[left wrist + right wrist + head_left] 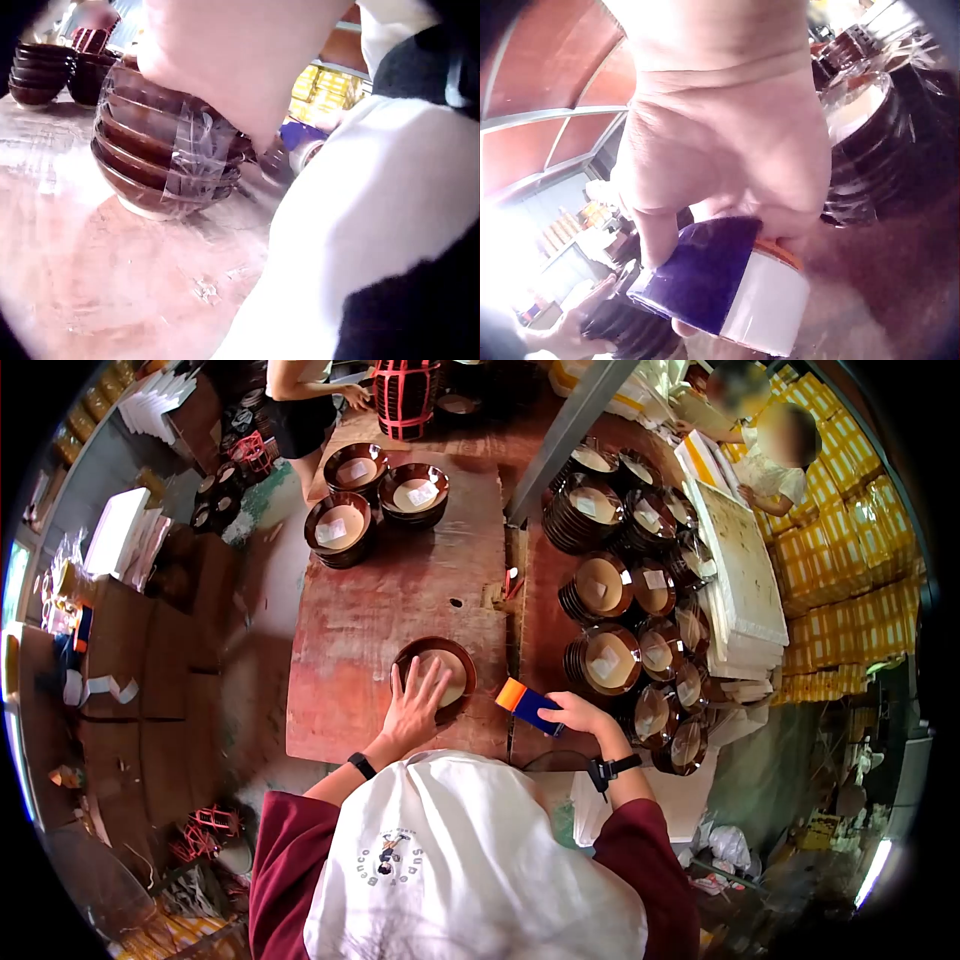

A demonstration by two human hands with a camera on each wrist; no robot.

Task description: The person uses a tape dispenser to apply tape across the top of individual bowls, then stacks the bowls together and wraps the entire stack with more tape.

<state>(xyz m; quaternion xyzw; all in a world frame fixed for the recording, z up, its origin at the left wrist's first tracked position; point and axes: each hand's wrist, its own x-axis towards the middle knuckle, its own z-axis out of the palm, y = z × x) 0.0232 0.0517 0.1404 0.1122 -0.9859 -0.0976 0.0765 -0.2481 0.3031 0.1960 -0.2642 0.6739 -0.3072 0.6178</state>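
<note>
My left hand (408,705) lies with fingers straight and spread over the top of a stack of brown bowls (466,665). In the left wrist view, several nested bowls (142,161) stand upright on the table, with clear tape (196,154) running down their side. To the right of this stack, my right hand (585,716) grips a dark blue and orange tape dispenser (530,707). The right wrist view shows fingers curled round its blue body (701,274), beside a white, rounded part; the palm side hides some of it.
Three more bowl stacks (340,525) stand at the table's far left. Many stacks (607,660) crowd the right side, beside white foam boards (735,560). A metal post (565,440) rises at the far edge. Other people (785,450) stand across the table, near yellow-taped boxes (850,550).
</note>
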